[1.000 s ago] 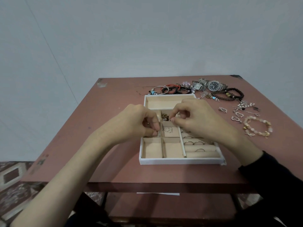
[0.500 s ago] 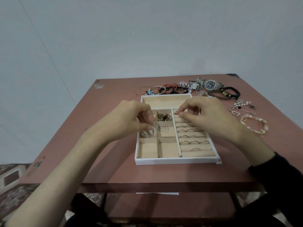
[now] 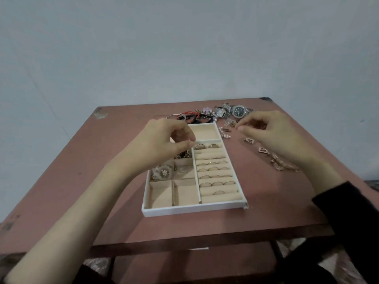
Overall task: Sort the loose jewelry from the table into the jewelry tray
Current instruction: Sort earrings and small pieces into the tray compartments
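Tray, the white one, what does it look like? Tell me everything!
The tray is a white box with soft-looking beige lining, lying flat on the table. Its right side has padded rolls with rings tucked between. Its left side has square pockets: the two nearest are empty, others hold small jewelry. The far long pocket is empty. The left hand hovers over it.

On the worktop (image 3: 123,201), the left grip (image 3: 164,140) hovers over the jewelry tray (image 3: 194,211), thumb and forefinger tips together. The right grip (image 3: 272,136), fingers curled, hangs over loose jewelry (image 3: 249,140) near a watch (image 3: 239,110). Whether either holds anything is unclear.
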Available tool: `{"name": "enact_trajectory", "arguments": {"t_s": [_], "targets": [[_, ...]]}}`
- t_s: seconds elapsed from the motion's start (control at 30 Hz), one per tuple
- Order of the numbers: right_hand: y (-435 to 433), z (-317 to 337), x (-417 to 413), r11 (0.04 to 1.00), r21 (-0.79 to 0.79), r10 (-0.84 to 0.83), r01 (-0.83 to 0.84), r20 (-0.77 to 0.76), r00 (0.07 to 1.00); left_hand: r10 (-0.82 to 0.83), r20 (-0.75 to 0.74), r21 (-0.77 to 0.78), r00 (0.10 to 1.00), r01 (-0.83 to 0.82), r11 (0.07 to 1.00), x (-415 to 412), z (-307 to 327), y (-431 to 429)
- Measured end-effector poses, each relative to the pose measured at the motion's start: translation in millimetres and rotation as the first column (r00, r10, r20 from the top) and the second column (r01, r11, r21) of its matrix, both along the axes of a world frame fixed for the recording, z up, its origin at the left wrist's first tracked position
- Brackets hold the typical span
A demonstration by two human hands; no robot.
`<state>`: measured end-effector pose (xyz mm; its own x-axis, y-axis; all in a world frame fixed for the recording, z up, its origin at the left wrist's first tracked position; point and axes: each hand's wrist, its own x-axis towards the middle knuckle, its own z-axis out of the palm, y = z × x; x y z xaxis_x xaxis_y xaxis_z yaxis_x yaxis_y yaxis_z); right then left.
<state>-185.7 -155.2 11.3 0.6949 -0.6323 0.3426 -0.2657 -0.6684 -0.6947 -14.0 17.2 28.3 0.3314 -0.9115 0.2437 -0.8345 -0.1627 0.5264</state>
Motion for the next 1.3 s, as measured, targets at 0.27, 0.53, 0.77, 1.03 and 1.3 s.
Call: {"name": "enact_trajectory", "arguments": {"t_s": [0.27, 0.53, 0.77, 1.03, 1.3], "targets": [[-46.8, -5.6, -33.9, 0.982, -0.186, -0.094, 0.026, -0.370, 0.924, -0.171, 0.010, 0.015, 0.985, 0.171, 0.985, -35.1, -6.4, -97.8], [-54.8, -13.3, -35.3, 0.957, -0.283, -0.065, -0.069, -0.438, 0.897, -0.242, 0.084, 0.171, 0.967, 0.225, 0.959, -44.0, -24.9, -150.3], [-60.5, -4.4, -28.3, 0.998, -0.036, 0.028, -0.055, -0.521, 0.853, -0.251, 0.111, 0.202, 0.962, 0.225, 0.953, -47.1, -29.1, -161.8], [-52.5, -10.0, -35.8, 0.975, 0.214, -0.049, 0.065, -0.082, 0.995, -0.248, -0.018, 0.190, 0.969, 0.247, 0.950, -44.2, -27.3, -159.6], [-35.0, -6.5, -24.1, 0.900, 0.436, -0.138, 0.021, 0.238, 0.961, -0.188, -0.130, 0.039, 0.973, 0.195, 0.980, -28.0, -8.3, -112.9]]}}
